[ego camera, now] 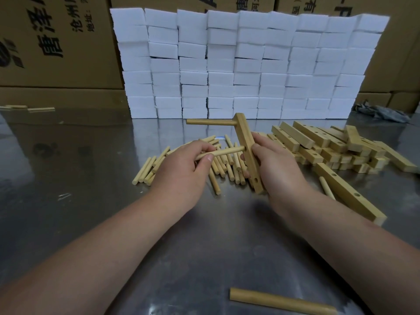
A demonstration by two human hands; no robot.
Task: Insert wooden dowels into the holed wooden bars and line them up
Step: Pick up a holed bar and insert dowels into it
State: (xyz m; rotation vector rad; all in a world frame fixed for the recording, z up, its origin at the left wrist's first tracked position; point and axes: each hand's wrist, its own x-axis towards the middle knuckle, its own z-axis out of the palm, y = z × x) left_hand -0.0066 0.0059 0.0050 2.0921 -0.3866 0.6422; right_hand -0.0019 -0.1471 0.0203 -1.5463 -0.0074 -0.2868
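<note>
Early stage: the steel table (79, 201) carries a heap of unfilled holed bars (329, 146) at right and loose dowels (227, 169) mid-table, with nothing lined up yet. The right hand (279, 169) grips one pale bar (246, 144) near-upright, its top dowel (209, 122) already seated. The left hand (181, 178) pinches a second dowel (227, 152) with its tip at the middle hole; the bottom hole is empty.

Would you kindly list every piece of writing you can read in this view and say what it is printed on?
"唐泽": large, sideways, on the left cardboard carton.
"沧州" and "地址:": smaller, same carton.
"唐": upper centre carton; smaller print beside it is too cut off to read.
Upper right carton: fragments only, unreadable.
</note>
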